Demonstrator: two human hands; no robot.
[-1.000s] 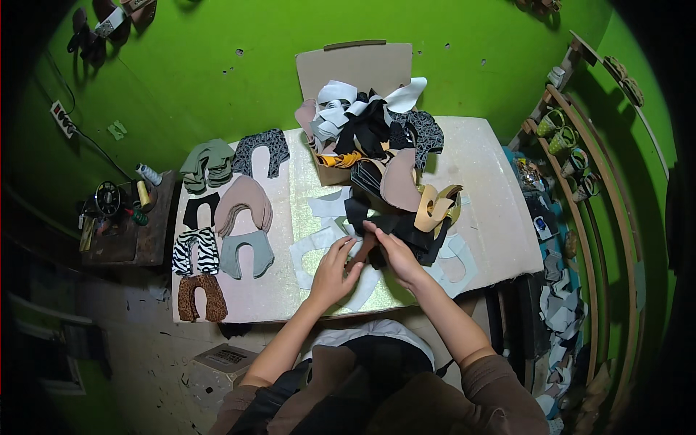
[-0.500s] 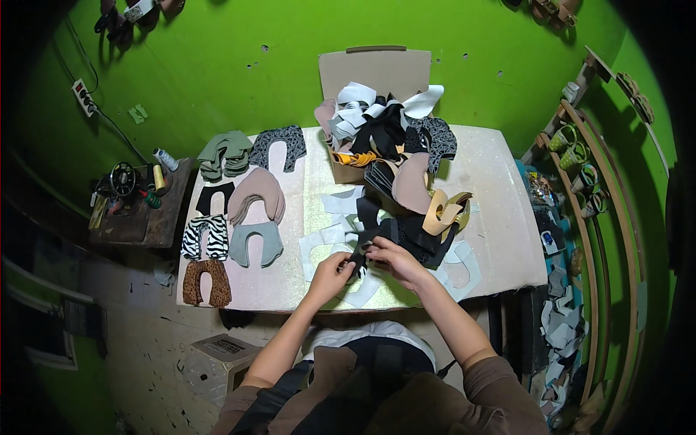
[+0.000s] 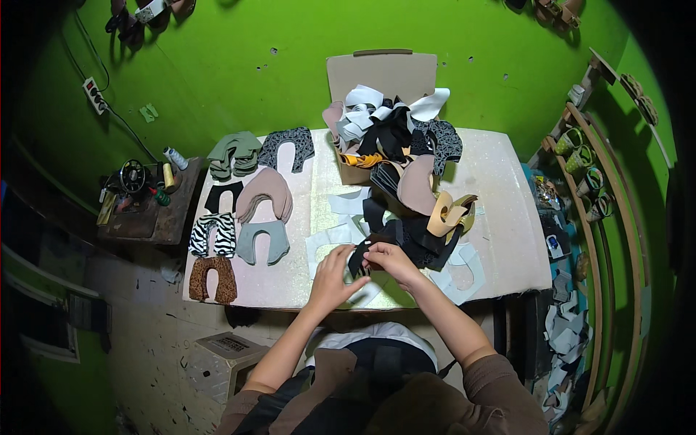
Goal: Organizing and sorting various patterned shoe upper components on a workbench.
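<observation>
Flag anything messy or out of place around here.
The open box at the back overflows: white pieces and black pieces bulge above its rim, unlike the orderly stacks at left. Pale scraps also lie jumbled right of the table.

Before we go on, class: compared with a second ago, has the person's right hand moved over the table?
Yes. Judged against the grey U-shaped stack, the right hand has come leftward and closer to the near edge of the table.

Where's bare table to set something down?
Widest: right side of the table, between yellow strips and its right edge. Smaller: front left, between leopard-print pieces and the left hand. Crowded: the centre, around the right hand, with black pieces, white pieces and the overflowing box behind.
</observation>
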